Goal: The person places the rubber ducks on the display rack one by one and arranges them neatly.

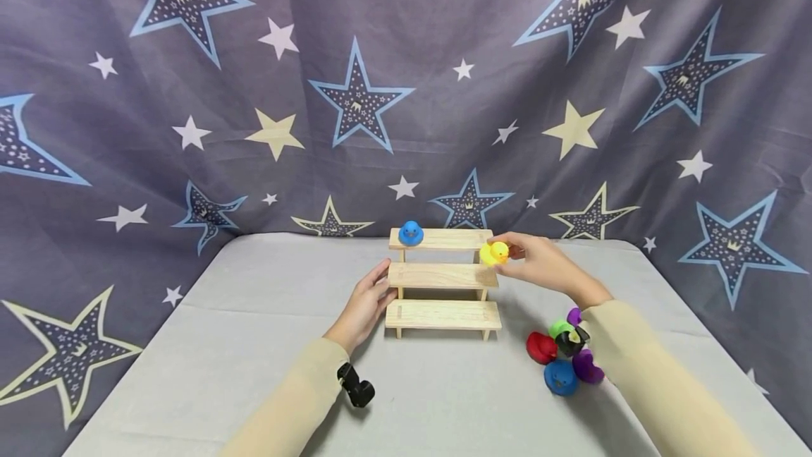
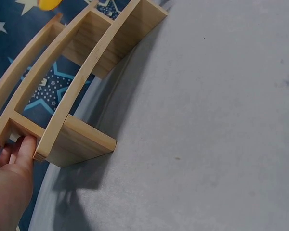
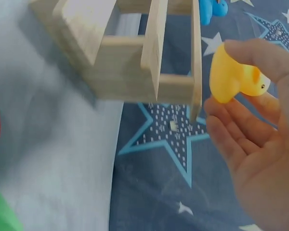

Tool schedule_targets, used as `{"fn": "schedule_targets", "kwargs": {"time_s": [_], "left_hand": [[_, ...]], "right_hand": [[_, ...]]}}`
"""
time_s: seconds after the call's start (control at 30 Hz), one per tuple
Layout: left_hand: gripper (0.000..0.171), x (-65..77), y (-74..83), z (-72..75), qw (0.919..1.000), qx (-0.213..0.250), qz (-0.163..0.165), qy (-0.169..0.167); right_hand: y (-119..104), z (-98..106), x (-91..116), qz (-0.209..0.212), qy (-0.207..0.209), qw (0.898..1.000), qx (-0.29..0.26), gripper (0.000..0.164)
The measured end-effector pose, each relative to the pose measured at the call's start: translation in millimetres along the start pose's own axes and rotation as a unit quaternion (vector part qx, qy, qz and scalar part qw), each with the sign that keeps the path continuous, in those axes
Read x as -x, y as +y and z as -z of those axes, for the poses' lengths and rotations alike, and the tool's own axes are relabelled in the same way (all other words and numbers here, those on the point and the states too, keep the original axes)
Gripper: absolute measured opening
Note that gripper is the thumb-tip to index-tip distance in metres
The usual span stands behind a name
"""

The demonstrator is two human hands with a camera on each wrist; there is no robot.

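Note:
My right hand (image 1: 544,264) holds a yellow rubber duck (image 1: 493,254) between thumb and fingers. The duck is beside the right end of the top step of a three-step wooden shelf (image 1: 444,314), and the right wrist view shows this duck (image 3: 226,77) just off the step's edge. My left hand (image 1: 364,305) rests its fingers against the shelf's left side; in the left wrist view the fingers (image 2: 25,151) touch the wood near the lower steps. On the left end of the top step sits a blue rubber duck (image 1: 411,233).
On the table right of the shelf lies a cluster of rubber ducks: a red duck (image 1: 541,348), a blue duck (image 1: 561,377), a green duck (image 1: 560,328), a black duck (image 1: 571,341) and purple ones. A star-patterned curtain (image 1: 419,161) hangs behind the grey-covered table (image 1: 254,302).

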State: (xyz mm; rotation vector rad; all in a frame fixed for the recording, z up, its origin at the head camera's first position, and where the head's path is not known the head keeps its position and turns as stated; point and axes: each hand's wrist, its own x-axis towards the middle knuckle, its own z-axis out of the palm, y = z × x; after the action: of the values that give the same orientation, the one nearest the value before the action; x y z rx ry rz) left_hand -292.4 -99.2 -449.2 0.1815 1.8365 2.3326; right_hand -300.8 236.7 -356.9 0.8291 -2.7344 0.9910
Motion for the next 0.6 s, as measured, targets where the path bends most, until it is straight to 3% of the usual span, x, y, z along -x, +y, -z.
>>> {"fn": "schedule_targets", "kwargs": {"time_s": [0.17,0.6], "left_hand": [[0.053,-0.9,-0.4,-0.6,1.0000,0.002,-0.004,0.004],[0.053,-2.0,-1.3,0.5,1.0000,0.005,-0.002,0.006]], "right_hand": [[-7.2,-13.2,-14.4,0.017,0.026,0.999,-0.027,0.047],[-28.8,-46.0,-45.7,-0.030,0.071,0.996,-0.046,0.046]]}}
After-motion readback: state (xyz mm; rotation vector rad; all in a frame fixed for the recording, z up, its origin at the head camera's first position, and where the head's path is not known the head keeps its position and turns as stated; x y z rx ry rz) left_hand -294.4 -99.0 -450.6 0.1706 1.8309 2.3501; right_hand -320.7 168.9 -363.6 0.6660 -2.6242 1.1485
